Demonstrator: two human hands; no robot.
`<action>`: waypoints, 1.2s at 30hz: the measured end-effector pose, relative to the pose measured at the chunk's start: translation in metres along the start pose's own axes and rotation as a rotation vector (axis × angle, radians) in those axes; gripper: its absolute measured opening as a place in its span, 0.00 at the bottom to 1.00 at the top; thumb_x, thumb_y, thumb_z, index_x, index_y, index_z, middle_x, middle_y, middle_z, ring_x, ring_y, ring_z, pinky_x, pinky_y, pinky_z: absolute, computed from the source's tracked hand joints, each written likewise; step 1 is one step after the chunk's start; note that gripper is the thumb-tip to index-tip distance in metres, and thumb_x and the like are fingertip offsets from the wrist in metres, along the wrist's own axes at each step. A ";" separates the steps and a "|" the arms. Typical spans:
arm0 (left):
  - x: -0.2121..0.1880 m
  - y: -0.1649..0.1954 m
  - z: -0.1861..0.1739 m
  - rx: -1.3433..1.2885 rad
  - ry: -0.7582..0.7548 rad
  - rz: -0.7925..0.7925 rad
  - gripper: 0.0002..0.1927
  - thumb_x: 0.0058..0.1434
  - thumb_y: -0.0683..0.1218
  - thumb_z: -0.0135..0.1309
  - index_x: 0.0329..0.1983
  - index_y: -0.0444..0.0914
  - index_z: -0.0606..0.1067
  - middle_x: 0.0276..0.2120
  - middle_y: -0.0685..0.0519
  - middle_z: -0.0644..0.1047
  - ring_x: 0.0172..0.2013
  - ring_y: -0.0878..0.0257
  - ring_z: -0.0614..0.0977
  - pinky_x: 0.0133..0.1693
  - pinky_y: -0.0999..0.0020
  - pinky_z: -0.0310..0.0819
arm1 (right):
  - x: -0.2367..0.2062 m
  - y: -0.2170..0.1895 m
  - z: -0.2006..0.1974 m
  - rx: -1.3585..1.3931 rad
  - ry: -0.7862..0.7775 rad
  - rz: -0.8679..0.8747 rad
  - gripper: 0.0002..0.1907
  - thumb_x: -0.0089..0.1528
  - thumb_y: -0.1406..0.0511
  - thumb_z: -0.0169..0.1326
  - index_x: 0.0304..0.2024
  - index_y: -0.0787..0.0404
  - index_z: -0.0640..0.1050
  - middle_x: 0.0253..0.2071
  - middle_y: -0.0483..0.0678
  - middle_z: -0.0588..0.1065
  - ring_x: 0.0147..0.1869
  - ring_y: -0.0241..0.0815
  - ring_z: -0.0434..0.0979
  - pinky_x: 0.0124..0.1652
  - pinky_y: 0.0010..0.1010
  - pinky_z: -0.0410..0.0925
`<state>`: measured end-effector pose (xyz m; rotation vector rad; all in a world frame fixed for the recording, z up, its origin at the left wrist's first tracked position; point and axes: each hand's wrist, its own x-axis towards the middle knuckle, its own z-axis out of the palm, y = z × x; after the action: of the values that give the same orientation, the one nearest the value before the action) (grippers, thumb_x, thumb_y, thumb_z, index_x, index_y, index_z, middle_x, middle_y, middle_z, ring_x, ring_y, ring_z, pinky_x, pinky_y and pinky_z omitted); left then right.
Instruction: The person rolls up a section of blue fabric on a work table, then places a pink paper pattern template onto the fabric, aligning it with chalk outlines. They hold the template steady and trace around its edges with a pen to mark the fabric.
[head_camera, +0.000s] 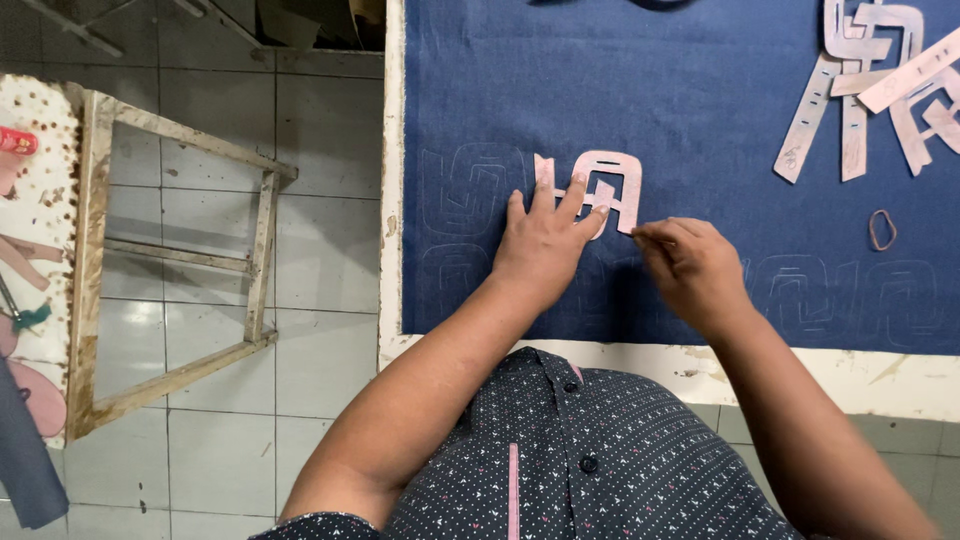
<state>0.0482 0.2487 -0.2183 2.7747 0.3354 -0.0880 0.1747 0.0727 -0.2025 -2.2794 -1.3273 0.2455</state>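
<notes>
Blue fabric (700, 150) covers the tabletop; left hand (545, 240), fingers spread, should keep flattening the pale pink angular cutout (610, 185) while right hand (690, 262) fingers pinch its corner.

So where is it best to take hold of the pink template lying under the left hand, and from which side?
Probably the top bar of the pink template, from the far side: it lies flat on the blue fabric, and the left hand and right hand cover its near edges.
</notes>
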 end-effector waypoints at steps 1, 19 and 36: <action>0.001 0.000 0.000 -0.003 0.004 -0.002 0.26 0.63 0.44 0.48 0.66 0.52 0.71 0.72 0.44 0.58 0.72 0.33 0.53 0.62 0.28 0.56 | 0.001 -0.001 0.002 0.011 0.006 -0.011 0.05 0.65 0.66 0.60 0.43 0.58 0.82 0.39 0.48 0.80 0.46 0.50 0.80 0.45 0.38 0.72; -0.001 -0.008 0.004 -0.039 0.082 -0.022 0.21 0.64 0.43 0.47 0.61 0.48 0.73 0.71 0.51 0.64 0.70 0.44 0.63 0.62 0.37 0.58 | 0.034 0.009 0.004 -0.005 0.061 0.035 0.06 0.68 0.64 0.59 0.44 0.59 0.83 0.42 0.51 0.81 0.47 0.55 0.80 0.47 0.42 0.72; -0.004 -0.021 0.015 -0.084 0.168 -0.009 0.20 0.65 0.42 0.45 0.59 0.45 0.75 0.69 0.59 0.67 0.68 0.56 0.68 0.62 0.50 0.60 | 0.070 -0.009 0.023 0.017 0.102 -0.138 0.04 0.66 0.66 0.60 0.42 0.60 0.82 0.40 0.51 0.80 0.45 0.54 0.79 0.45 0.41 0.72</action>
<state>0.0389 0.2620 -0.2387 2.7032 0.3847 0.1548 0.1952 0.1434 -0.2119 -2.1452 -1.4163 0.0924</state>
